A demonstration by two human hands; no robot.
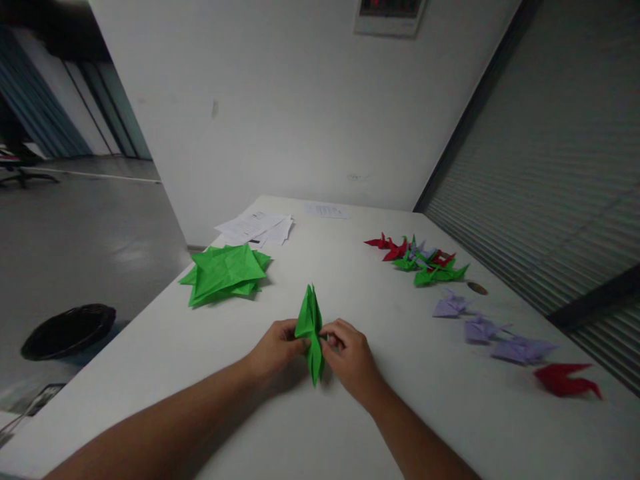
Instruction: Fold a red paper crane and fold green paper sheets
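Note:
A folded green paper piece [311,328] stands narrow and pointed on the white table [350,433] in front of me. My left hand [276,348] pinches its left side, fingers closed on the paper. On the paper's right side, my right hand [350,357] also grips it with curled fingers. Both hands rest low on the table top.
A stack of green paper squares [226,272] lies at the left, white printed sheets [257,228] behind it. Folded red, green and lilac paper cranes [425,263] run along the right side, with a red one [565,380] nearest. A black bin [70,330] sits on the floor left.

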